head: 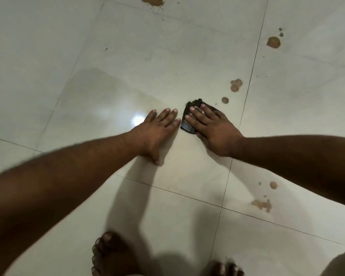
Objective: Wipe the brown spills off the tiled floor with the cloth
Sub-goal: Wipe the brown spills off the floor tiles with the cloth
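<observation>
Pressing flat-fingered, the right hand [211, 128] is pinning the soft, limp cloth [189, 124] mid-floor [187, 46]; the left hand [155, 132] is resting open, holding nothing.

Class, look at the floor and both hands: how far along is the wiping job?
Done: a damp, streak-free patch beside the left hand, which rests flat on the tile. In hand: the right hand presses the dark cloth flat. Left: brown spills just beyond the cloth, more farther off and near the feet.

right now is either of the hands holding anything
The right hand presses flat on top of the dark cloth; the left hand rests on bare floor tile.
</observation>
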